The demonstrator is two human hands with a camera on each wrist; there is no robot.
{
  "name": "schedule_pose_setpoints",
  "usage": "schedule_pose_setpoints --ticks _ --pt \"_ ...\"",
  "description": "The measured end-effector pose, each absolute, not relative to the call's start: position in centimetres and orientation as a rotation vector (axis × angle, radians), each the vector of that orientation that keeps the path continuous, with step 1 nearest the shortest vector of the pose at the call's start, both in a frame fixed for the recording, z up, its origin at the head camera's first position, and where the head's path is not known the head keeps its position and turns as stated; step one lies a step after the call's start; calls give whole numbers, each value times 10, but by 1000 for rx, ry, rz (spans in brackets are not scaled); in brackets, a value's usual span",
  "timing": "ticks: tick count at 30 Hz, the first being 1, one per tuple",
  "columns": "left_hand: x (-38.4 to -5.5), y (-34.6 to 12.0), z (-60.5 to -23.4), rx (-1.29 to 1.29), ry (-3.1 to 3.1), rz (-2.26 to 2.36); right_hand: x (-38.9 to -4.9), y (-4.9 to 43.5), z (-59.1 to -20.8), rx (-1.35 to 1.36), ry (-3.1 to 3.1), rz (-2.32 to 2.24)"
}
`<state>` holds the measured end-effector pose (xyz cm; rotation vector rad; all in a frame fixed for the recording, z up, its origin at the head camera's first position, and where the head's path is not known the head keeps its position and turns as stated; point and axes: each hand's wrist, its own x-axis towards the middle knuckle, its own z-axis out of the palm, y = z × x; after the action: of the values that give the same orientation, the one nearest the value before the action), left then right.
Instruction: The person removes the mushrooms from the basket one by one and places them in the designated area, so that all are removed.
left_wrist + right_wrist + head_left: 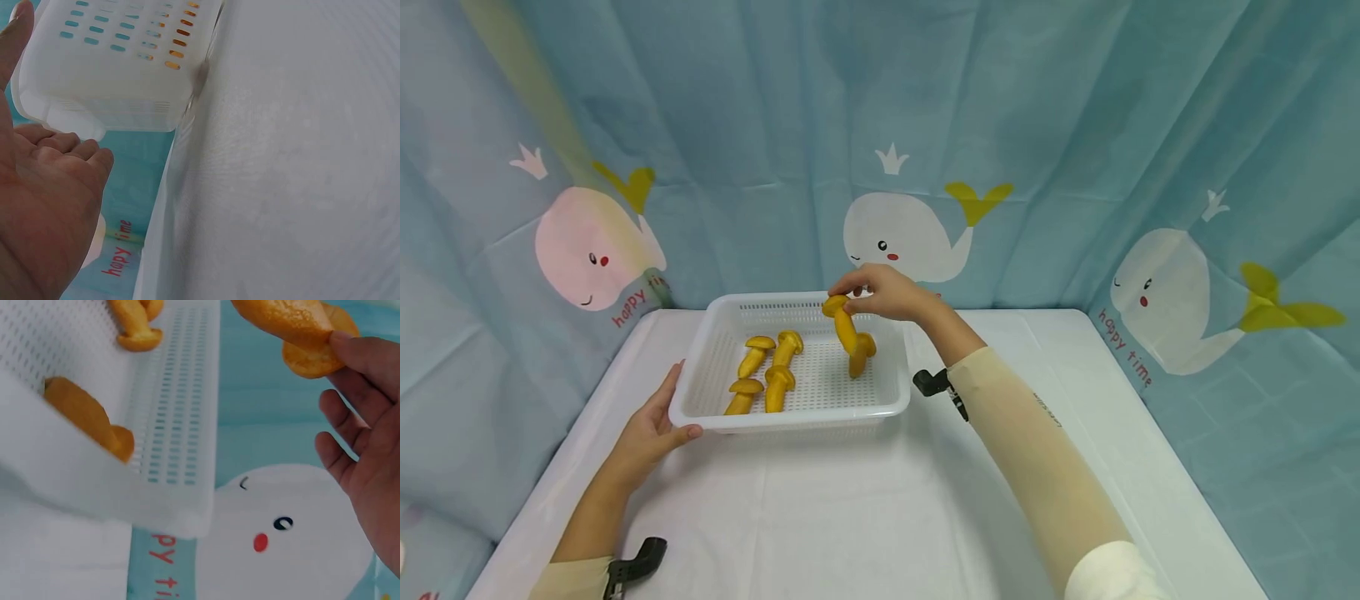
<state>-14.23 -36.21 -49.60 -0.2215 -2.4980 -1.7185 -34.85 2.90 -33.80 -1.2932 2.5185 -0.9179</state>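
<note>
My right hand [883, 292] pinches a yellow toy-like mushroom [846, 329] by its cap, over the right part of a white plastic basket [790, 419]. In the right wrist view, thumb and fingertips meet at the cap of the held mushroom [284, 319]. Behind its stem, another mushroom [867, 343] lies in the basket, partly hidden. Several more mushrooms [778, 377] lie in the basket's left half. My left hand [643, 433] holds the basket's near left corner, thumb at the front rim and fingers along the left side. In the left wrist view, its fingertips meet the rim [94, 128].
The basket, with slotted walls, stands on a white-covered table [850, 517] close to its back edge. A blue curtain [745, 167] printed with whales hangs behind and on both sides. Each forearm wears a black strap-on device [932, 382].
</note>
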Motion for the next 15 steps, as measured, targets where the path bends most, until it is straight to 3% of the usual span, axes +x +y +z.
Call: schedule_pose_setpoints --ticks 15 --pt "-141 -359 -494 -195 -2495 -1735 -339 86 -334 -1255 2567 -1087"
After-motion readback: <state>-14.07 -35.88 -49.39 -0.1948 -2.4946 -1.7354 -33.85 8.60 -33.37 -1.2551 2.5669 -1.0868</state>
